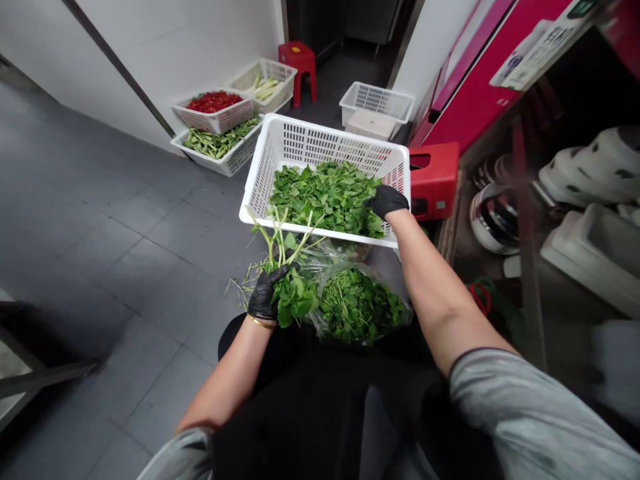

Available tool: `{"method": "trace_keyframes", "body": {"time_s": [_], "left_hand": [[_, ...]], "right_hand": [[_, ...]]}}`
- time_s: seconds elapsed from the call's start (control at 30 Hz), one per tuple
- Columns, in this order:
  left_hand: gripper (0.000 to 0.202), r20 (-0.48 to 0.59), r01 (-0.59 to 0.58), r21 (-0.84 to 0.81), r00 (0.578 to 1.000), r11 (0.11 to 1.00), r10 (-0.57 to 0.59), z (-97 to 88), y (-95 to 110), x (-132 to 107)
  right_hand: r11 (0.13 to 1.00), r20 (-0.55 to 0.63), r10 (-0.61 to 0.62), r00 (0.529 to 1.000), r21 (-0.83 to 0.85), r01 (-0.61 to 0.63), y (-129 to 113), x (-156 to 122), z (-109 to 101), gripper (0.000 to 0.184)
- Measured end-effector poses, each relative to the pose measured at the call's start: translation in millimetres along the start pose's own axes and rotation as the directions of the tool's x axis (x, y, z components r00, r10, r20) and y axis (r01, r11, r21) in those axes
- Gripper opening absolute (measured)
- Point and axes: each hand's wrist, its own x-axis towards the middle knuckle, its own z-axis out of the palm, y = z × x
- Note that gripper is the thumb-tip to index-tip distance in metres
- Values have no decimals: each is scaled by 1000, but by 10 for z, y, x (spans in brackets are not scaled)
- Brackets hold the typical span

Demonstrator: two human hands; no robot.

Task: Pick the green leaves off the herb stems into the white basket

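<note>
In a black glove, my left hand (pixel 267 292) is closed around a bunch of leafy greens (pixel 295 297), its pale stems pointing up and away from me. My right hand (pixel 387 200), also gloved in black, reaches over the near right side of a white plastic basket (pixel 327 237). Its fingers are curled in at the edge of the picked leaves (pixel 325 193) there, with the fingertips partly hidden among them. A clear plastic bag (pixel 320 320) of more greens (pixel 357 303) sits between my arms, just in front of my lap.
Baskets of red chillies (pixel 213 102), green pods (pixel 220 139) and pale vegetable pieces (pixel 265 87) stand by the wall near a red stool (pixel 299 67). Another red stool (pixel 435 180) adjoins the basket's right side. A white crate (pixel 377 97) lies beyond; shelves with white containers (pixel 595 247) line the right.
</note>
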Motion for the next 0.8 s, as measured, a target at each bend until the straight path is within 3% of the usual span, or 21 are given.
{"method": "trace_keyframes", "body": {"time_s": [0.07,0.17,0.2,0.3,0.37,0.47,0.6,0.7,0.8], "left_hand": [[42,-5,-125,55,992,991,126,33,-43,11],[54,15,-249,188,968,950,250,77,-138,49],[58,28,-280,233,959,931,281,94,-171,61],[63,37,-335,316,939,887,342,132,-232,67],[58,-23,-304,329,944,894,329,132,-219,42],[51,-110,-207,288,963,935,247,89,-148,-24],[49,-73,-81,159,993,984,93,33,-93,-110],[45,-30,-98,132,994,986,103,34,-101,-143],[42,-13,-201,182,978,963,207,53,-110,-143]], "right_hand": [[1000,41,17,999,-20,-16,69,-268,137,23],[1000,212,-13,977,-1,13,216,-803,618,32],[996,312,-80,947,-10,88,260,-944,803,30],[976,354,-204,913,2,218,331,-1132,1199,31],[975,342,-216,915,116,187,313,-1108,1260,36],[951,349,-143,926,308,31,212,-1031,1167,40],[889,327,-62,943,447,-96,110,-1018,1130,43],[859,282,-77,956,506,-80,137,-1050,1243,44],[875,279,-51,959,475,-91,171,-1109,1359,45]]}}
